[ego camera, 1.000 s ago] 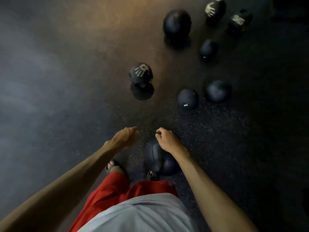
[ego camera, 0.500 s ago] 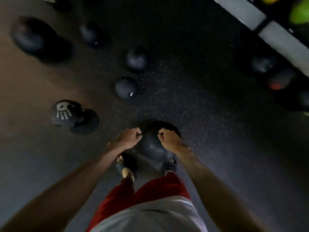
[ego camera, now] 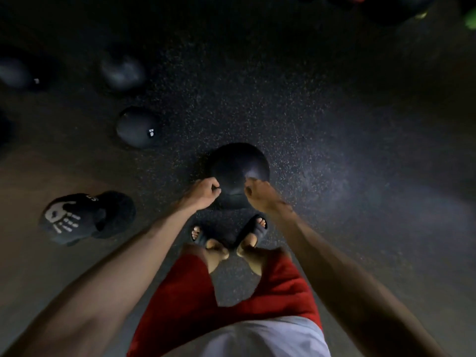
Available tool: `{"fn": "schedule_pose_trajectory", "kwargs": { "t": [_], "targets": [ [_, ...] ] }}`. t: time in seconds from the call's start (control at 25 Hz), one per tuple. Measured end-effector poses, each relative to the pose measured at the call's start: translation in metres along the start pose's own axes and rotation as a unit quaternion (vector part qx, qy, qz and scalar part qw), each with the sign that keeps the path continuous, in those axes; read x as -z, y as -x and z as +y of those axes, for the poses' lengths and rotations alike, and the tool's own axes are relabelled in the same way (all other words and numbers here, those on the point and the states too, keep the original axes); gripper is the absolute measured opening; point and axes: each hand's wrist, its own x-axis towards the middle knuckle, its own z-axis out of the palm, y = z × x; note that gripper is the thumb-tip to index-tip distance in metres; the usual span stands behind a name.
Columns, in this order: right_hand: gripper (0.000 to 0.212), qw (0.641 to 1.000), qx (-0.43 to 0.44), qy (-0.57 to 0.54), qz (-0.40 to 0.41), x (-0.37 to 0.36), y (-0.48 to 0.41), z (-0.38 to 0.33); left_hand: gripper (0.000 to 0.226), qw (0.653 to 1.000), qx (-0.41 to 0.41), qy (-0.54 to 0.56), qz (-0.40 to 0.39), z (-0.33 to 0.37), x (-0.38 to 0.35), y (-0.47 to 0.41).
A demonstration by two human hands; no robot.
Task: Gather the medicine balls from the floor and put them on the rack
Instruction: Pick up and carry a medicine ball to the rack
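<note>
Ahead of the feet (ego camera: 252, 238), the medicine ball (ego camera: 239, 166) now hangs clear.

Dark floor (ego camera: 334, 119), finely speckled at centre and right, browner and smoother at left. Resting on it, left of centre: a black ball with a small white label (ego camera: 135, 126). Farther off lies a plain dark ball (ego camera: 122, 73), and another dark ball (ego camera: 15, 73) is at the left edge. The handprint ball (ego camera: 68, 219), marked in white, lies nearer, touching a dark rounded shape (ego camera: 117, 212), ball or shadow, which cannot be told. Two feet in black slides (ego camera: 255, 229) stand at centre, heels close, toes apart. Whether the medicine ball (ego camera: 239, 166) between the left hand (ego camera: 203, 191) and the right hand (ego camera: 257, 193) touches the floor cannot be told.
</note>
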Motion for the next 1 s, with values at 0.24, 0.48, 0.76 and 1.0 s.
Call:
{"fn": "schedule_pose_trajectory", "kwargs": {
  "t": [0.24,0.48,0.76,1.0],
  "targets": [
    [0.054,0.998,-0.068,0.009,-0.007,-0.095,-0.083,0.077,0.056,1.0,-0.003,-0.025,-0.003,-0.045,-0.088,-0.108],
    [0.099,0.992,-0.116,0.054,-0.018,-0.201,-0.18,0.15,0.091,0.99,-0.071,-0.102,0.062,-0.097,-0.174,-0.213],
    [0.074,0.95,-0.045,-0.034,0.308,-0.213,-0.264,0.189,0.067,0.937,-0.193,-0.083,0.28,-0.111,-0.214,-0.313],
    [0.063,0.92,-0.061,-0.135,0.363,-0.137,-0.375,0.2,0.084,0.907,-0.219,-0.109,0.343,-0.068,-0.197,-0.375]
  ]
}}
